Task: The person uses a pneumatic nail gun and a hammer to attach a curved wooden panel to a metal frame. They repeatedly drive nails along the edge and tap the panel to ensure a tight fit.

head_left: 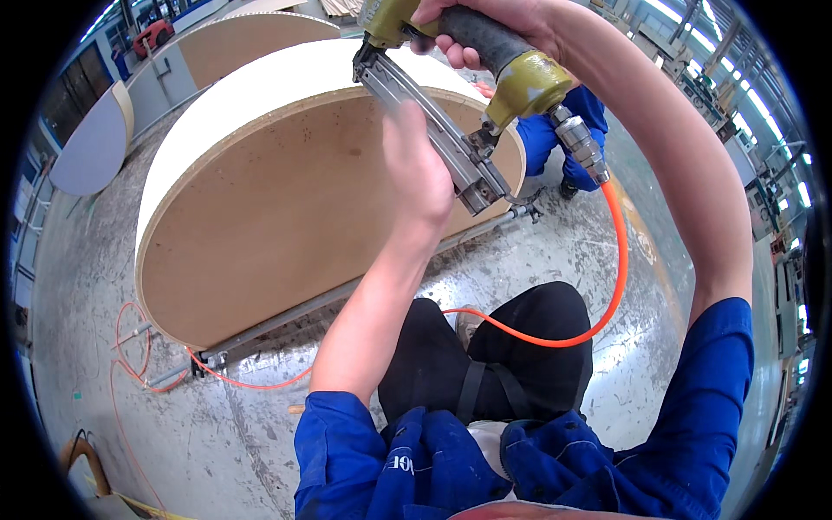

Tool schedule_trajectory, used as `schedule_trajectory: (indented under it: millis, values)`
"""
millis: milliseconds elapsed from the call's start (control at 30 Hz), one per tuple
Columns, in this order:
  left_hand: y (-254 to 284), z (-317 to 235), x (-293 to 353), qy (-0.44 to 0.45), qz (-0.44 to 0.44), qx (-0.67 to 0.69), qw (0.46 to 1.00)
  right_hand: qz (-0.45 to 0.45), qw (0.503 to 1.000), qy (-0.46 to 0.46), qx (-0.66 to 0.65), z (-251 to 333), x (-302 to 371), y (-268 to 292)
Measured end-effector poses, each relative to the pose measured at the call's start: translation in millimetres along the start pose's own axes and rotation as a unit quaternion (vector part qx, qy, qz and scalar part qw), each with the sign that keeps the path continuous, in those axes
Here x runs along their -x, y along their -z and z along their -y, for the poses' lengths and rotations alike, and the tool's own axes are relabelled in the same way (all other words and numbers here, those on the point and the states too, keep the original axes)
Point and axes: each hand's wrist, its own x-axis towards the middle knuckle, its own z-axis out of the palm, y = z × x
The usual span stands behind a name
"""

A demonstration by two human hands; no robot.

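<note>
A green and silver pneumatic nail gun [438, 126] is raised in front of me, over the near side of a large half-round wooden panel [260, 208]. My right hand [524, 22] is closed around its black handle, near the top of the view. An orange air hose [621, 251] runs down from the metal coupling [579, 143] at the handle's end. Beside the gun's long magazine is my left hand [418, 169], upright. Motion smears its fingers, so I cannot make out whether they grip the magazine.
The panel has a white curved side [204, 113] and stands along metal clamp bars [286, 312]. Someone in blue trousers [539, 143] crouches behind its right end. A rounded grey board [95, 147] leans at far left. Thin orange hose [143, 377] lies on the concrete floor [230, 433].
</note>
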Motion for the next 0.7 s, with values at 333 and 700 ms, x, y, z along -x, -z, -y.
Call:
schedule_trajectory:
  millis: [333, 700]
  values:
    - [11, 15, -6, -0.038, -0.044, -0.068, 0.996, -0.002, 1.0, -0.017, -0.019, 3, 0, -2]
    - [-10, -4, -2, -0.007, 0.022, -0.021, 1.0, -0.002, 0.999, -0.024, -0.031, 4, 0, 3]
